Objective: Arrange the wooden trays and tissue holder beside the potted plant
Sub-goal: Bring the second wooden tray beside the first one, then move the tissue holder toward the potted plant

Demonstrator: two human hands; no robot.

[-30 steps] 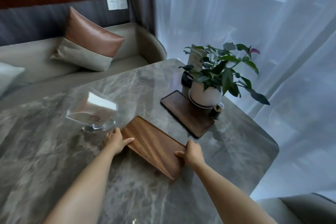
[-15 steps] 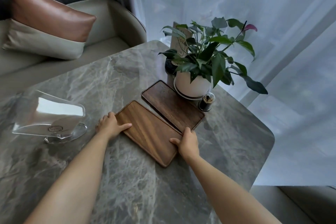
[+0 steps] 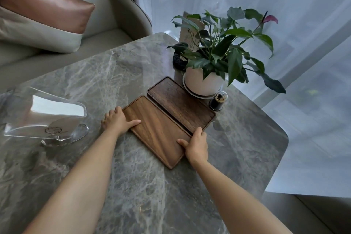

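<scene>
Tray, lighter point(image 3: 157, 129) | now flush w/ darker tray point(image 3: 180, 106) | left hand point(image 3: 117, 121) + right hand point(image 3: 196, 144) grip its ends

The marble table point(image 3: 133, 70) is grey with pale veining. Two brown wooden trays point(image 3: 157, 131) show grain, the far one point(image 3: 180, 104) darker. The plant pot point(image 3: 204, 81) is white.

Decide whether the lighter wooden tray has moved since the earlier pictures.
Yes. The lighter tray has slid toward the potted plant, closing the gap to the darker tray, which stays put.
</scene>
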